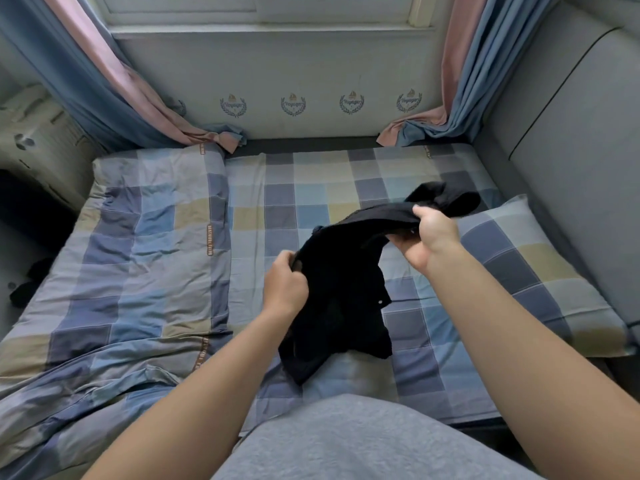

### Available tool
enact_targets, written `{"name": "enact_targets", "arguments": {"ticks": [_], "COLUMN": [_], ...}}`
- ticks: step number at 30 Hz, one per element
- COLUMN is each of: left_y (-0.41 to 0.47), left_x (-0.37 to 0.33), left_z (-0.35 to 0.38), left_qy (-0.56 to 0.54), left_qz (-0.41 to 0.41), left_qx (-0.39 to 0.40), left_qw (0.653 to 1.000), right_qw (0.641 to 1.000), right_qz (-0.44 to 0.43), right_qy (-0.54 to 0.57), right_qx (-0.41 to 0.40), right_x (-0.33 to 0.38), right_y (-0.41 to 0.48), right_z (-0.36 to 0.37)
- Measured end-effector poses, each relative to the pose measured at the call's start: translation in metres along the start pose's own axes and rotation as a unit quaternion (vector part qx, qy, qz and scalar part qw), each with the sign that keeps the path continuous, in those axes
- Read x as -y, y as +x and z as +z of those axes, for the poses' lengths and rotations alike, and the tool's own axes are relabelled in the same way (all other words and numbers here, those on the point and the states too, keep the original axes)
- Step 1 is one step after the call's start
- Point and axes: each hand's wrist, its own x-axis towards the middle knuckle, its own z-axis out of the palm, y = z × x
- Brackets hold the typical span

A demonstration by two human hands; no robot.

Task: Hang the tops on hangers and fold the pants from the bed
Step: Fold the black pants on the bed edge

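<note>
Garment under handling: one black garment, centre of the frame, lifted partly clear of the checked sheet of the bed. Left hand, just left of centre, has its fingers curled tight round a bunched edge on the garment's left side. Right hand, right of centre and higher in the frame, pinches the upper part, thumb on top and fingers underneath. A crumpled end trails past this hand toward the upper right. The cloth sags between the two hands, and its lower end rests on the sheet at lower centre. Two small pale studs show on the fabric. Top or pants: cannot tell from the folds. Checked duvet lies rumpled over the left half of the bed. Matching pillow sits at the right edge, against a grey padded headboard. Blue and pink curtains hang at upper left and upper right, their hems pooled at the far side of the bed. Window sill runs along the top. Grey clothing on the person fills the bottom centre.
</note>
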Motion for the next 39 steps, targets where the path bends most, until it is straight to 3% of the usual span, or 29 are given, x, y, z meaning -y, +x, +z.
{"name": "enact_targets", "arguments": {"ticks": [3, 5, 7, 9, 11, 13, 17, 20, 23, 28, 31, 36, 39], "left_y": [0.009, 0.012, 0.012, 0.013, 0.013, 0.013, 0.021, 0.032, 0.043, 0.050, 0.047, 0.045, 0.048], "left_x": [-0.022, -0.038, -0.050, -0.060, -0.069, -0.075, -0.072, -0.053, -0.020, 0.039, 0.071, 0.102, 0.111], "left_z": [-0.013, -0.015, -0.015, -0.017, -0.021, -0.026, -0.034, -0.042, -0.055, -0.084, -0.096, -0.106, -0.112], "left_qy": [-0.056, -0.066, -0.065, -0.056, -0.033, -0.011, 0.086, 0.228, 0.300, 0.348, 0.351, 0.350, 0.336], "left_qz": [0.054, 0.084, 0.100, 0.112, 0.128, 0.142, 0.155, 0.149, 0.112, 0.040, 0.003, -0.047, -0.060], "left_qx": [-0.017, 0.002, 0.025, 0.047, 0.081, 0.107, 0.075, 0.014, -0.013, -0.061, -0.081, -0.102, -0.116], "left_qw": [0.997, 0.994, 0.993, 0.991, 0.988, 0.984, 0.981, 0.962, 0.947, 0.935, 0.933, 0.930, 0.933], "right_qw": [0.984, 0.956, 0.921, 0.840, 0.749, 0.716, 0.727, 0.668, 0.612, 0.581, 0.598, 0.664, 0.643], "right_qz": [0.035, -0.012, -0.107, -0.215, -0.267, -0.267, -0.269, -0.262, -0.218, -0.221, -0.210, -0.202, -0.178], "right_qy": [-0.162, -0.285, -0.375, -0.496, -0.602, -0.638, -0.623, -0.694, -0.760, -0.784, -0.773, -0.713, -0.723], "right_qx": [-0.059, -0.068, -0.021, 0.033, 0.073, 0.095, 0.103, 0.067, 0.020, 0.004, 0.029, 0.100, 0.180], "right_x": [-0.018, -0.034, -0.048, -0.058, -0.062, -0.065, -0.074, -0.077, -0.084, -0.084, -0.083, -0.070, -0.060], "right_y": [0.016, 0.016, 0.009, 0.002, 0.000, -0.001, 0.008, 0.026, 0.046, 0.066, 0.074, 0.079, 0.074], "right_z": [-0.018, -0.025, -0.028, -0.025, -0.019, -0.013, -0.011, -0.020, -0.041, -0.075, -0.083, -0.091, -0.091]}}
